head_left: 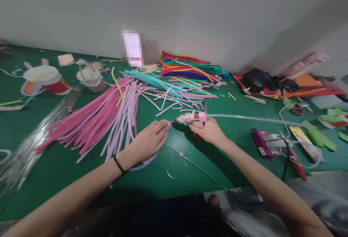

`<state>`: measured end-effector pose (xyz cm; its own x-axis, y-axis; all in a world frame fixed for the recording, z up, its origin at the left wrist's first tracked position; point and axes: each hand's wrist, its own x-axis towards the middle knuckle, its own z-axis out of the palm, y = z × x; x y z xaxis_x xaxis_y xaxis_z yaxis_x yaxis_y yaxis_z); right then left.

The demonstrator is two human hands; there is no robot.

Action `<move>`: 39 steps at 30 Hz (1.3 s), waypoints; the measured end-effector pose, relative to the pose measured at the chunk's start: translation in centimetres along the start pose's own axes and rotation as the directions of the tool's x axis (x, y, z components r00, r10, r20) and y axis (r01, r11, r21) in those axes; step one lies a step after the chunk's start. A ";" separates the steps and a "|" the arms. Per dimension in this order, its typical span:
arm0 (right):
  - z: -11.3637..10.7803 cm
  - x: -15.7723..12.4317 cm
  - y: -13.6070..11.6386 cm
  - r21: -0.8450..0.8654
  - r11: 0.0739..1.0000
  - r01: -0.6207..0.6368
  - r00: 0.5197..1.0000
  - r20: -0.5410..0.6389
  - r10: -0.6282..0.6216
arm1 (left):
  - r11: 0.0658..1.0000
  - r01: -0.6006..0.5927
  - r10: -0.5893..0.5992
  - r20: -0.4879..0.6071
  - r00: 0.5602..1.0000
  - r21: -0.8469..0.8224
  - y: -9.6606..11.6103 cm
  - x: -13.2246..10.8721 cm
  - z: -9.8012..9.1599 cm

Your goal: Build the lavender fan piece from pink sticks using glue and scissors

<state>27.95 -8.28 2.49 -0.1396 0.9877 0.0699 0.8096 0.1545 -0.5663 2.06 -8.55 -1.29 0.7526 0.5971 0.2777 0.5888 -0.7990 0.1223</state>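
My right hand [211, 131] is wrapped around a pink hot glue gun [199, 119], its nozzle aimed left. A long translucent glue stick [252, 119] runs out of the gun's back toward the right. My left hand [150, 139] is closed at the nozzle, with a bit of lilac pipe cleaner [149, 161] showing at the fingertips and curving out below the palm. Its grip is partly hidden by the fingers. A thin stem [202, 173] with a small lilac bead-like piece [181, 154] lies on the green table below the hands.
Pink pipe cleaners [89, 121] and lilac ones [123, 117] spread at left; multicoloured bundles [190, 70] lie behind. A phone [133, 48] leans on the wall. Cups [56, 81] stand left. A purple power strip [262, 142], cables and a black object [258, 79] are right.
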 end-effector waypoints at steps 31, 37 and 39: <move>1.0 0.1 -0.3 -0.169 0.985 0.022 0.998 0.060 -0.012 | 1.000 -0.020 0.020 0.024 1.000 0.004 0.0 0.0 0.1; 0.9 0.1 -0.3 -0.198 0.980 0.028 0.997 0.069 -0.015 | 1.000 -0.005 0.005 0.004 1.000 -0.029 0.1 0.2 0.0; 0.9 0.1 -0.3 -0.202 0.979 0.025 0.997 0.081 -0.009 | 0.999 -0.007 0.007 0.004 1.000 -0.033 0.1 0.2 0.0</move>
<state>27.16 -8.28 1.97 -0.1924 0.9813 0.0087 0.9044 0.1808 -0.3864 2.26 -8.54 -1.26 0.7578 0.5916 0.2752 0.5734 -0.8051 0.1518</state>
